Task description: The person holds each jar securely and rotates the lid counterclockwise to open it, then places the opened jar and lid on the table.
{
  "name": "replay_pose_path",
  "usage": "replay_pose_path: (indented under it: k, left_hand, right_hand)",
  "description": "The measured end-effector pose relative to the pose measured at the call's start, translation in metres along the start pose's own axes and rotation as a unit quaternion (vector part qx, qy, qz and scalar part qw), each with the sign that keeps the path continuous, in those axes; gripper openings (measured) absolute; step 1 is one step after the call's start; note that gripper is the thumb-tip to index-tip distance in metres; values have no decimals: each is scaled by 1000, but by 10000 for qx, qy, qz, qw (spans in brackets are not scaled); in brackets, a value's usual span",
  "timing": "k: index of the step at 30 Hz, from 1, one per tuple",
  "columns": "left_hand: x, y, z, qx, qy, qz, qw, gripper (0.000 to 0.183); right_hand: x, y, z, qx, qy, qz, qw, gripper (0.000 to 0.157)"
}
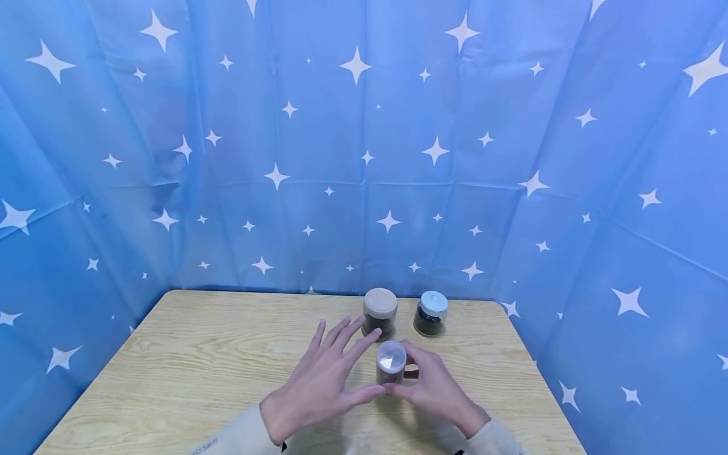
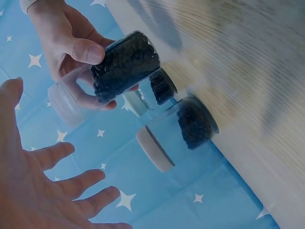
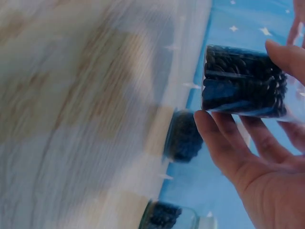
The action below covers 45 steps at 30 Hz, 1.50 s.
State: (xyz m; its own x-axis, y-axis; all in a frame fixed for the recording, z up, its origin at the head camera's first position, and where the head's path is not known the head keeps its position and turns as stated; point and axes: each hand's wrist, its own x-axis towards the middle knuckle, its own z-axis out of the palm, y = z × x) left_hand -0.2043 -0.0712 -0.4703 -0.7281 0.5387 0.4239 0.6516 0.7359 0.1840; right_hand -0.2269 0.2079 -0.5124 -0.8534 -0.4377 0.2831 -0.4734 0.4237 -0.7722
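Note:
My right hand (image 1: 435,385) grips a clear jar (image 1: 390,366) with a translucent lid, its thumb and fingers on opposite sides. Dark beans or seeds fill much of this jar in the left wrist view, where its cloudy lid (image 2: 66,105) is on. The jar appears to be held above the table. Beside it, my left hand (image 1: 321,388) is spread with fingers straight, its thumb close to the jar's lower part and holding nothing. Whether that thumb touches the jar, I cannot tell.
Behind my hands stand a jar with a beige lid (image 1: 380,303) and one with a pale blue lid (image 1: 434,303), both with dark contents. They are near the back edge of the wooden table (image 1: 227,341). A blue star-patterned curtain (image 1: 318,145) surrounds it.

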Motion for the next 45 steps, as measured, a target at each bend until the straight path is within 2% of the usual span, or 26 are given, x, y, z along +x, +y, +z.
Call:
replay_pose_path:
  k: [3, 10, 15, 21, 28, 36, 45]
  left_hand:
    - [2, 3, 0, 30, 31, 74, 10000, 91]
    - [6, 8, -5, -86, -158, 119, 9998, 91]
    - [8, 10, -4, -94, 61, 415, 9991, 84]
    - [10, 14, -4, -187, 399, 646, 9969, 72]
    - [11, 17, -6, -418, 532, 758, 9948, 63]
    - [12, 18, -5, -552, 791, 995, 9903, 48]
    - [12, 20, -5, -645, 707, 972, 9907, 41]
  right_hand:
    - [1, -5, 2, -68, -32, -78, 9999, 53]
    - [0, -13, 5, -358, -59, -202, 9991, 56]
    - [0, -15, 7, -343, -62, -306, 9989, 57]
    - [0, -15, 10, -221, -58, -394, 9990, 72]
    - [-1, -15, 11, -262, 4, -385, 9989, 57]
    - [-3, -18, 11, -368, 89, -479, 9981, 57]
    - [-5, -22, 10, -270, 21, -383, 9989, 47]
